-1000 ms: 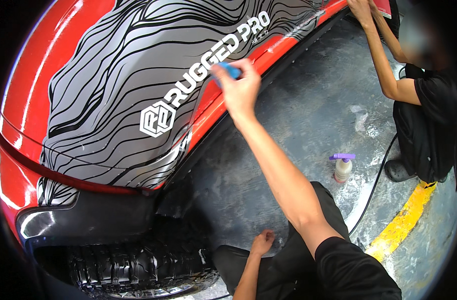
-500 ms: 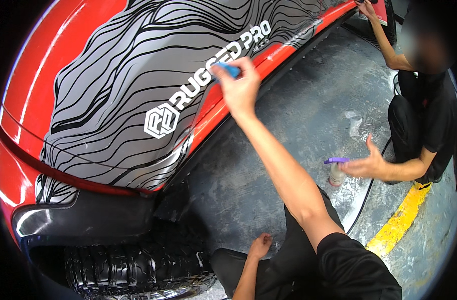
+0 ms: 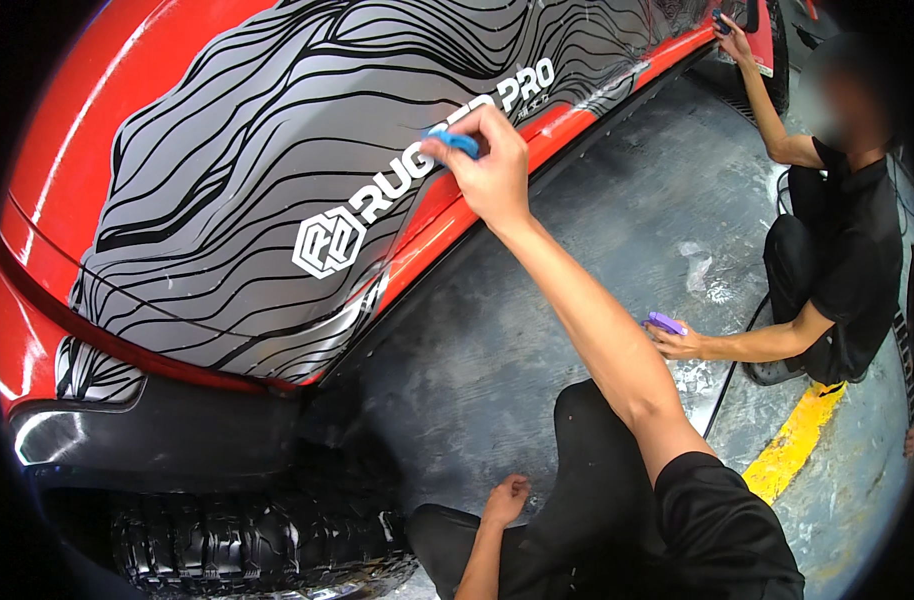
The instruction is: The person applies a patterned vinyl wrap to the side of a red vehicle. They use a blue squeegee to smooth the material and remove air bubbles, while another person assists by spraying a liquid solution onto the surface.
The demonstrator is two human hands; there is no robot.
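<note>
My right hand (image 3: 492, 168) reaches across to the side of a red vehicle. Pinched between its fingers is a small blue squeegee (image 3: 455, 142), held at the grey decal (image 3: 267, 180) with black wavy lines. White lettering (image 3: 377, 203) runs across that decal, and my hand and the squeegee cover part of it. My left hand (image 3: 507, 498) rests by my knee with its fingers curled in; nothing shows in it. A red painted strip (image 3: 447, 225) borders the decal just below my right hand.
At the right a co-worker (image 3: 852, 240) crouches, one hand on a purple-topped spray bottle (image 3: 665, 323), the other holding a small dark object at the vehicle's far lower edge. A large black tyre (image 3: 257, 540) stands lower left. A dark cable (image 3: 732, 375) and yellow line (image 3: 797, 440) cross the floor.
The co-worker's lower hand, open beside the spray bottle before, has closed round its purple top. My right hand stays at nearly the same part of the lettering. The view has shifted slightly.
</note>
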